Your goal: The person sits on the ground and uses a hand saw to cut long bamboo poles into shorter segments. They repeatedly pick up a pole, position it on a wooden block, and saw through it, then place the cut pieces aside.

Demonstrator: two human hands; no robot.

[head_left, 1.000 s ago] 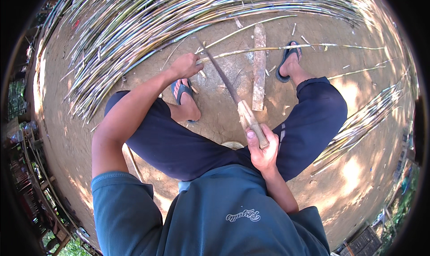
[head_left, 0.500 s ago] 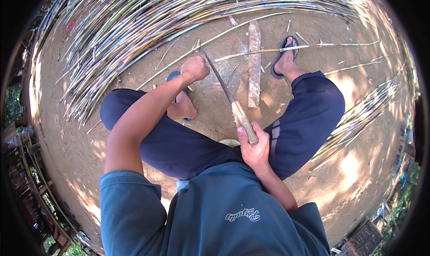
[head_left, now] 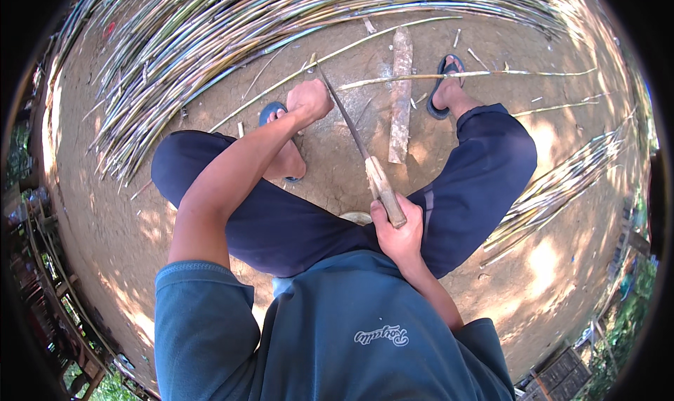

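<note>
My right hand (head_left: 400,229) is closed around the wooden handle of a long knife (head_left: 356,133), in front of my lap. Its narrow dark blade slants up and left, passing just right of my left fist. My left hand (head_left: 311,101) is closed at the left end of a thin pale cane stick (head_left: 449,77); its fingers are turned from view, and the blade lies across the spot where stick and fist come together. To the right the stick runs over a flat wooden block (head_left: 400,99) and past my right foot.
A big heap of long cane sticks (head_left: 232,57) spreads across the far side. One loose stick (head_left: 274,96) lies in front of it, beyond my left hand. A smaller bundle (head_left: 554,197) is on the right. Short offcuts dot the dirt floor (head_left: 456,148); my sandalled feet stand either side.
The whole view has shifted a little. Both hands, the knife and the stick keep nearly the same places relative to each other.
</note>
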